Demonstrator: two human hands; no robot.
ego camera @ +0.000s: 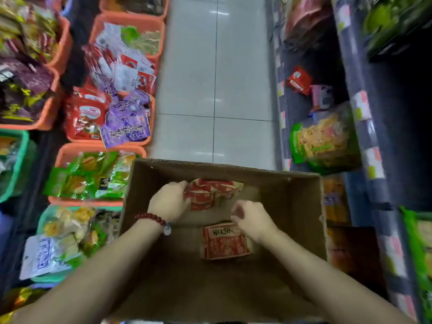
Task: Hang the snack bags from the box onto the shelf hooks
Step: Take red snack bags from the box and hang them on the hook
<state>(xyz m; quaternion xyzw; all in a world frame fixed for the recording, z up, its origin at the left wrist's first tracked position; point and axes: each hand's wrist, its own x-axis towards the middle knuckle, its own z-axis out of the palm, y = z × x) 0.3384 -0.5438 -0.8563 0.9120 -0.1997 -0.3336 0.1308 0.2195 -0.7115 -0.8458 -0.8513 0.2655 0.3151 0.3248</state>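
The left hand (pixel 169 202), a red bead bracelet (pixel 150 218) on its wrist, is curled round a small bunch of red snack bags (pixel 211 192) near the far wall of the cardboard box (pixel 301 202). The right hand (pixel 253 222) hangs just above another red bag (pixel 225 240) lying flat on the box bottom; its fingers are bent and seem to pinch that bag's top edge, though blur keeps this from being certain.

The box sits on the pale tiled floor (pixel 217 78) of a shop aisle, and apart from the bunch and the flat bag its bottom shows bare cardboard. So it looks close to emptied: these few bags seem to be the last ones, and none of them is on a hook yet.

To the left stand orange baskets (pixel 131 22) and green ones full of mixed packets. To the right runs a dark shelf (pixel 364 141) with price tags along its edges, holding green bags (pixel 325 141) and a small red packet (pixel 299 80). No hooks can be made out in this view, so how many bags already hang cannot be told. What is left, by this showing, is to lift out the remaining bags and hang them.
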